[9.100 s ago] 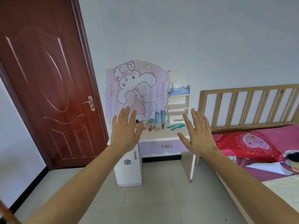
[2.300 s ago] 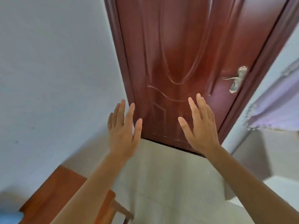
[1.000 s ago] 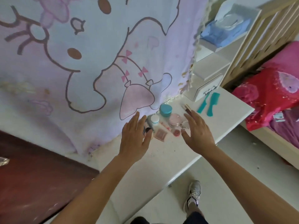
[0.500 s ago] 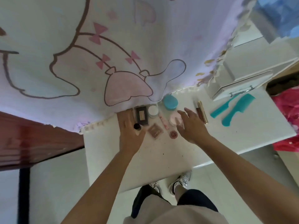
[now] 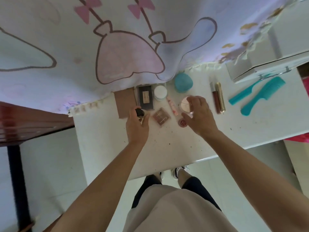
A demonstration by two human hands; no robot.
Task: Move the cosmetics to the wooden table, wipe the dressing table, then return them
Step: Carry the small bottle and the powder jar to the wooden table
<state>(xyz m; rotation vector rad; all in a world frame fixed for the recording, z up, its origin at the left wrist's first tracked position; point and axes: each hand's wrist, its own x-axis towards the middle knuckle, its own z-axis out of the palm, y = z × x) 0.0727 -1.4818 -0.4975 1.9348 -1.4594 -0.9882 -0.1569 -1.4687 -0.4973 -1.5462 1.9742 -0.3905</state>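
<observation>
Down on the white desk (image 5: 167, 144), the cosmetics sit clustered at the back edge, just under the hem of a cartoon cloth (image 5: 117, 47). The left hand (image 5: 137, 126) has its fingers curled round a small black-topped item (image 5: 139, 112), beside a flat brown card (image 5: 124, 104) and a dark palette (image 5: 145, 97). The right hand (image 5: 199, 118) arches over a round pink compact (image 5: 185, 105), fingers bent above it and thumb stretched toward a little red pot (image 5: 182, 123). Whether it actually grips the compact I cannot tell. Between the hands lie a small brown palette (image 5: 161, 118) and a pink tube (image 5: 172, 106). A white jar (image 5: 160, 92) and a teal jar (image 5: 183, 82) stand nearer the cloth. Right of the compact lie two slim tubes (image 5: 214, 97) side by side, then two teal combs (image 5: 262, 96), near a white drawer box (image 5: 267, 67). Dark specks dot the desk top. A reddish door (image 5: 25, 124) shows at the left.
</observation>
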